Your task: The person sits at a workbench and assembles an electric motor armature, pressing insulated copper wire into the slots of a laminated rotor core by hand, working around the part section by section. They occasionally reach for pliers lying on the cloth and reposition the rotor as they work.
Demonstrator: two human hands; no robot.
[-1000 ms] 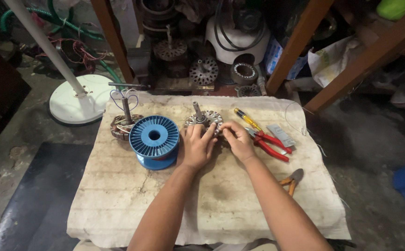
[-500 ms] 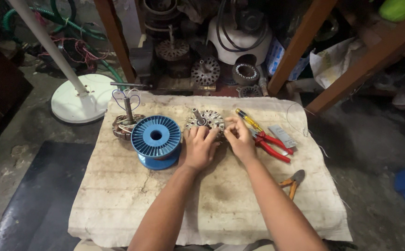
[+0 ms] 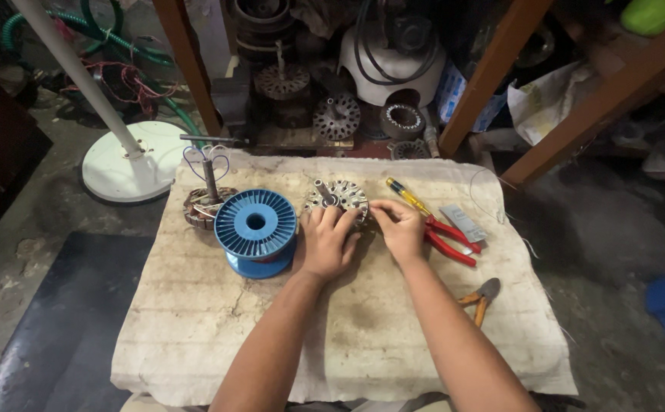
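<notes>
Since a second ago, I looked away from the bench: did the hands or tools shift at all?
Nothing visibly changed. Both hands, left and right, stay on the round grey metal motor stator. The blue plastic wire spool, red-handled pliers and small orange-handled cutters lie where they were on the worn cloth-covered table.

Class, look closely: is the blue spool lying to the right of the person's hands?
No. The blue spool sits left of the left hand and the right hand.

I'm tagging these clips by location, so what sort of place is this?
Probably a small motor or fan repair workshop: both hands work a motor stator beside a blue wire spool, with red pliers nearby.
</notes>
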